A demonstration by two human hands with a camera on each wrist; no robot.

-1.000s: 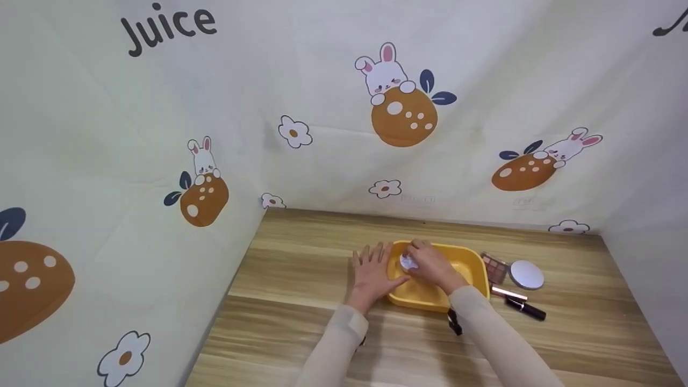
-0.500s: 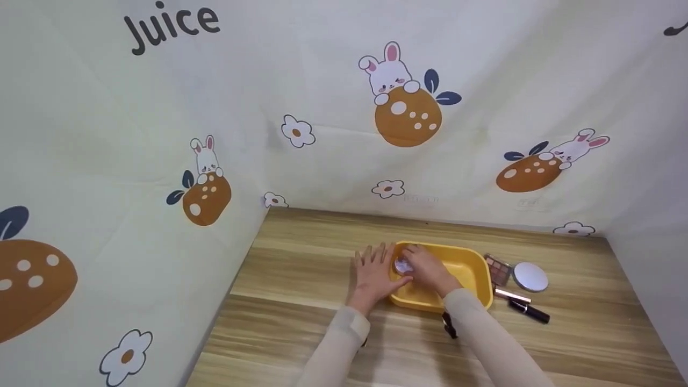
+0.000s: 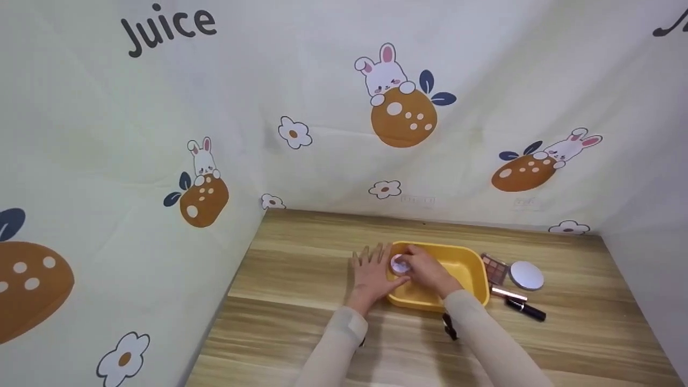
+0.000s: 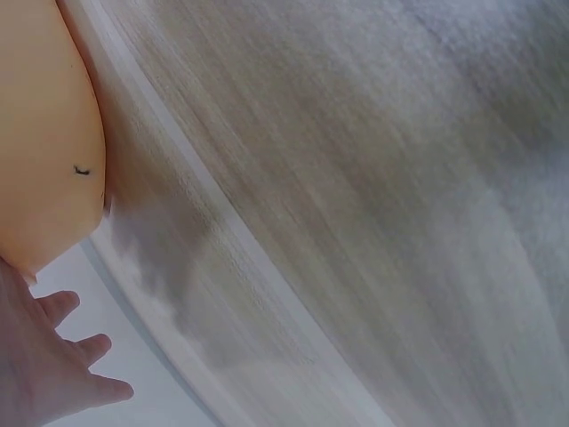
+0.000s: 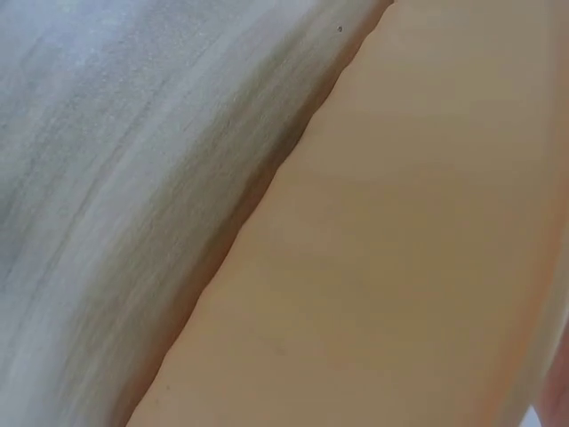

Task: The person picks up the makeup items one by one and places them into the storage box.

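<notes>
Inside the left end of a yellow plastic basin lies a small round white thing, its exact kind unclear. My right hand reaches into the basin, with curled fingers and thumb at that round thing. My left hand is spread against the basin's left side, thumb over the rim. In the left wrist view, the left hand shows its fingers beyond the basin's outer wall. The right wrist view is mostly filled by the basin's wall; only a sliver of skin shows at its edge.
Right of the basin lie an eyeshadow palette, a round silver-white compact, a slim pinkish tube and a black tube. The wood-grain table meets a printed cloth backdrop behind and at both sides.
My right hand has moved the round white thing slightly left, to the basin's left end, and more of its face shows. The left hand has stayed against the basin.
</notes>
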